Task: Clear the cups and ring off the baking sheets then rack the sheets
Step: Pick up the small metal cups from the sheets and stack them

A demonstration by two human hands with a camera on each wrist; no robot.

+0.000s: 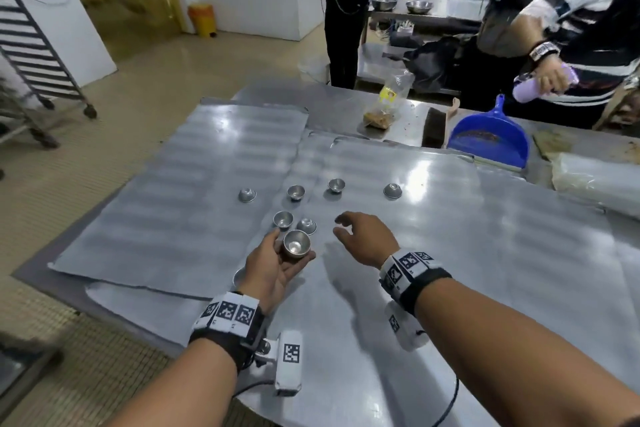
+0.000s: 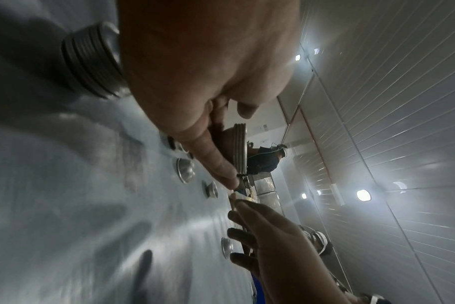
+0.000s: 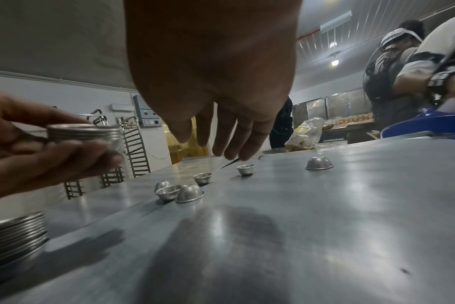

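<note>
Two flat metal baking sheets (image 1: 194,184) (image 1: 485,236) cover the table. My left hand (image 1: 292,253), palm up, grips a nested stack of small metal cups (image 1: 296,246) (image 3: 83,131) just above the sheets. Beyond it stand an upright cup (image 1: 283,219) and an overturned cup (image 1: 307,225); several more loose cups (image 1: 336,185) form a row farther back. Under my left wrist another cup stack (image 2: 91,61) (image 3: 16,236) sits on the sheet, mostly hidden in the head view. My right hand (image 1: 346,227) hovers right of the held stack with fingers spread, holding nothing.
A wheeled tray rack (image 1: 31,45) stands on the floor at far left. At the table's far side lie a food bag (image 1: 384,107), a brush (image 1: 434,126), a blue dustpan (image 1: 491,139) and a plastic roll (image 1: 595,180). Two people (image 1: 571,28) (image 1: 346,10) stand beyond.
</note>
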